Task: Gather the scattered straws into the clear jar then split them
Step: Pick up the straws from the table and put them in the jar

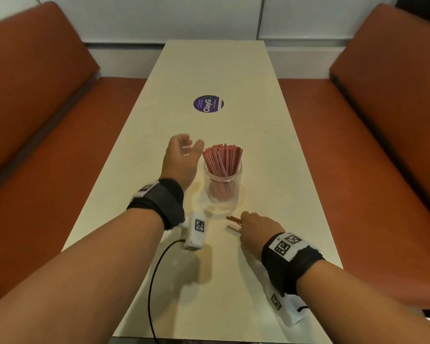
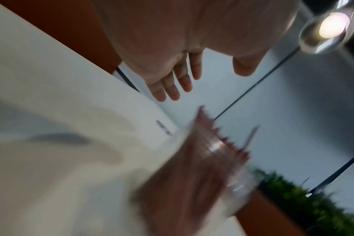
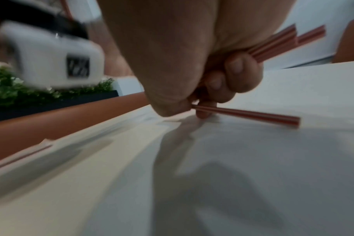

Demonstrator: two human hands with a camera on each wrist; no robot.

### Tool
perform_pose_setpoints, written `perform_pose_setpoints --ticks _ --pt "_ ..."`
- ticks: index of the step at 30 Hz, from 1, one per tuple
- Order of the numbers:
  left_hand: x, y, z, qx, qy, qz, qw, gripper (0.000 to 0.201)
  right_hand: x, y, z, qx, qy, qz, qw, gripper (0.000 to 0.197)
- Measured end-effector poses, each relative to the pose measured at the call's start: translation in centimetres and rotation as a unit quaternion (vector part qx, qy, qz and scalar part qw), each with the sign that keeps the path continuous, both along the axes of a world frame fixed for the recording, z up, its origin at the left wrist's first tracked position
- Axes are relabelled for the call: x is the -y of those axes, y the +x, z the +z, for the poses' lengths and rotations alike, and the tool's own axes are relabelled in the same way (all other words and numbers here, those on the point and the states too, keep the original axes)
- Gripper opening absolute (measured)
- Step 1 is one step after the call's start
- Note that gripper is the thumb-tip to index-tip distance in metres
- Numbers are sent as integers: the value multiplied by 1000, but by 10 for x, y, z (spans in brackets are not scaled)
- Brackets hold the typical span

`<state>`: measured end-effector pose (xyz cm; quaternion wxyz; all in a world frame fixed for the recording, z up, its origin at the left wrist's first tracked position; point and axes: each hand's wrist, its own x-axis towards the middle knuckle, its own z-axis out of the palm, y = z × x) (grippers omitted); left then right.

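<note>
Head view: my right hand pinches loose straws just before the clear jar; left hand spread beside it.

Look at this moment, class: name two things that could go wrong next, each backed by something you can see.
1. The right hand holds a few straws while pinching one more straw off the table; the held ones could slip.
2. The clear jar stands packed and unheld, the left hand open beside it; pushing more in might tip it.

Left hand hovers open beside the straw-filled jar; right hand grips straws on the table.
</note>
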<state>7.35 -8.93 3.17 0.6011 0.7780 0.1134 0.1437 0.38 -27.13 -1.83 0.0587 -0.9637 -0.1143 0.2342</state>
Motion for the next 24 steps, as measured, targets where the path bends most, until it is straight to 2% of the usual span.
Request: perform_pose_setpoints --ticks 2,4,6,7,9,11,13,14,15,16,19,20,22,24 --pt "-11 -6 -21 -49 44 -12 998 42 11 8 4 -12 49 -71 996 22" --pt "-17 -7 -35 -94 66 -61 991 46 27 20 8 -5 112 -148 983 21" --pt "-17 -6 -39 -132 98 -132 978 60 38 33 16 43 192 -187 962 21" --pt "-14 -6 -37 -142 118 -170 968 72 38 41 24 65 257 -200 943 22" --pt "-7 -4 -30 -141 138 -227 954 90 24 59 48 74 433 -216 872 20" --pt "-1 -3 -22 -117 131 -245 953 86 2 78 73 59 577 -207 788 19" --pt "2 -2 -17 -103 127 -244 956 80 -19 94 90 47 655 -187 731 21" --pt "3 -2 -16 -100 128 -243 956 79 -29 99 93 38 675 -185 713 22" --pt "3 -2 -15 -97 130 -245 956 78 -36 104 91 26 683 -190 705 22" --pt "3 -3 -14 -97 129 -248 955 77 -42 106 86 21 674 -199 712 23" --pt "1 -2 -13 -107 119 -252 954 75 -47 105 64 9 585 -210 784 19" --pt "1 -2 -14 -107 122 -252 954 76 -47 104 60 6 577 -210 789 17" --pt "0 -1 -15 -105 136 -256 951 79 -45 105 63 42 598 -210 772 14" --pt "-1 0 -16 -108 142 -263 948 82 -38 106 73 124 618 -216 746 20"
